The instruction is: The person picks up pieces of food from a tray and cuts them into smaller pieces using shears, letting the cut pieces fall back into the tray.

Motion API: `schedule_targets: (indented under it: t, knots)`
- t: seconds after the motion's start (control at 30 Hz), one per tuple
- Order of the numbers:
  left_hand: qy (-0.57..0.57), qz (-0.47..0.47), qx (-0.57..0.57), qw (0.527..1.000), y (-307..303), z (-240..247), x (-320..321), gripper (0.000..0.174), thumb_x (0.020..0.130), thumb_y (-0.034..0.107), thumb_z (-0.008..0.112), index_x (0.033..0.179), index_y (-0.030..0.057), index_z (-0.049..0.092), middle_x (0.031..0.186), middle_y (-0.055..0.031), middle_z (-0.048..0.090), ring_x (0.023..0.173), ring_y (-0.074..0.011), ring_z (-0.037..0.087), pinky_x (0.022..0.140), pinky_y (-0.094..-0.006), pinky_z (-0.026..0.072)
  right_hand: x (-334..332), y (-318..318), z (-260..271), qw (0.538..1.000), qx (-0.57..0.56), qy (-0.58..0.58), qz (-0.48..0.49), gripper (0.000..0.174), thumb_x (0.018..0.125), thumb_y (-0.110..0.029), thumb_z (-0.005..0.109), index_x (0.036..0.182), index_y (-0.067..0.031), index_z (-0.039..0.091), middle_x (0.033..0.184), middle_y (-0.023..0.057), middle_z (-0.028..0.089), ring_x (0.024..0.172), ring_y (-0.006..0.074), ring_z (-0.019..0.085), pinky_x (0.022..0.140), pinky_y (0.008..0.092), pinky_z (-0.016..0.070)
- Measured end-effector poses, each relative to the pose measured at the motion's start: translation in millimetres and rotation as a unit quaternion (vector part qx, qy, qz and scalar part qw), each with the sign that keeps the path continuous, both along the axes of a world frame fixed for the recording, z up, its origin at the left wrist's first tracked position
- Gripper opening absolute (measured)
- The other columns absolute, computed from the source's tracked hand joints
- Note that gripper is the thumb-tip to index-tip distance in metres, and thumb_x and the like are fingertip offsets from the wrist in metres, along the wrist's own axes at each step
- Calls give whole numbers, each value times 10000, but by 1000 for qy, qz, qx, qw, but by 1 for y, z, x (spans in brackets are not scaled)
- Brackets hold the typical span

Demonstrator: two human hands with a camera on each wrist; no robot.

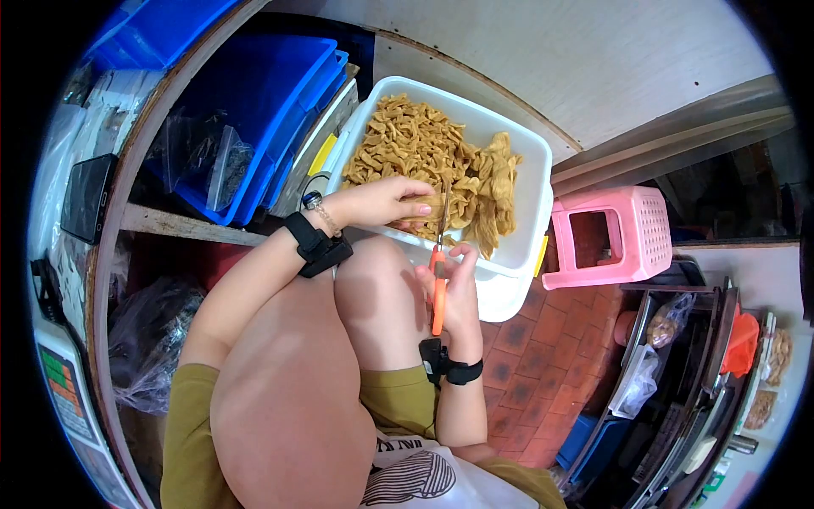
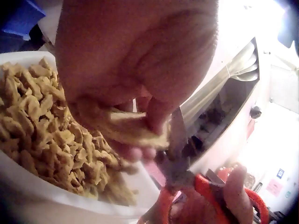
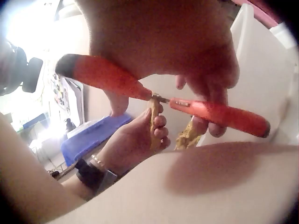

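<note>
My left hand reaches over the near side of a white plastic tub. Its thumb and fingers pinch a soft yellow-brown strip. Orange-handled scissors are gripped by my right hand, just right of the left one. Their blades point away from me, over the tub, and meet the strip close to the left fingertips. In the right wrist view the handles stand spread apart. Many short cut pieces fill the tub's left part. Longer uncut strips lie in a bunch on its right.
A pink plastic stool stands right of the tub on red floor tiles. Blue crates with small bags are at the left. A phone lies on the left ledge. My bare knees are right below the tub.
</note>
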State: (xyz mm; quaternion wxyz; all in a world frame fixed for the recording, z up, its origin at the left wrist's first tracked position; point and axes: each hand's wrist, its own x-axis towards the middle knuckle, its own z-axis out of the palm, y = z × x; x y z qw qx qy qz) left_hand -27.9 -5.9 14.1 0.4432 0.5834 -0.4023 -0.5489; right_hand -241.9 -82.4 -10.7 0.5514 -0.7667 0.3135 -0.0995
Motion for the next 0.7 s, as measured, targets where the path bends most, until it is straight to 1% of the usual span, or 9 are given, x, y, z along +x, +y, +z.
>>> schedule_targets:
  t: [0.07,0.13,0.17,0.23,0.3,0.43,0.57,0.63,0.7]
  knots:
    - [8,7,-6,1000,1,2,0,281,972,275,541,1101,26,562,839,-1,578,781,-75,540,700,-237,476,0,0,-1,1000,29,-9,-6,656,774,-387,774,1063,-45,295,686,100,599,616,226,566,633,329,469]
    - [17,15,-11,1000,1,4,-1,283,970,280,545,1096,27,563,834,1,574,782,-74,539,699,-237,475,0,0,3,999,50,-5,-6,625,780,-356,779,1021,-63,283,621,67,549,556,167,497,571,300,440]
    - [20,20,-8,1000,2,4,-1,288,968,280,547,1094,21,564,834,0,577,778,-72,541,698,-237,475,1,1,3,999,50,-5,-5,625,780,-356,779,1021,-63,283,621,67,549,556,167,497,571,300,440]
    - [24,25,-4,999,1,3,-1,292,967,279,549,1091,16,564,834,-1,580,774,-71,544,696,-236,475,2,2,4,997,62,-28,-20,605,768,-319,799,977,-77,286,560,29,491,507,116,429,497,271,393]
    - [-99,55,-33,993,0,-2,3,276,970,261,545,1076,7,565,829,-2,586,761,-64,547,685,-235,472,2,3,9,997,68,-16,-34,601,758,-305,810,961,-80,290,543,15,469,498,98,403,475,260,371]
    - [-109,72,-14,991,0,-9,8,260,969,234,546,1079,-1,565,827,4,589,751,-65,549,681,-237,471,6,3,5,998,57,18,-37,593,736,-284,831,922,-84,305,508,-17,424,479,67,350,432,242,323]
    - [-64,63,-14,996,3,-10,10,253,962,212,556,1090,-5,566,833,9,592,749,-71,551,694,-249,477,0,-2,8,998,38,32,-38,604,740,-292,825,957,-84,301,522,-16,453,480,77,379,452,250,347]
    - [-50,48,-15,997,2,-9,9,255,959,210,561,1090,-9,567,836,5,594,748,-75,553,703,-253,481,-3,-3,8,997,62,28,-26,635,751,-299,815,1033,-72,293,593,12,520,539,106,450,528,265,405]
    - [-61,-32,-15,998,4,-6,5,261,959,223,560,1069,-14,574,841,-11,595,768,-83,559,725,-261,485,-4,1,7,997,79,2,-16,653,759,-298,808,1068,-65,282,641,30,546,582,123,478,576,273,423]
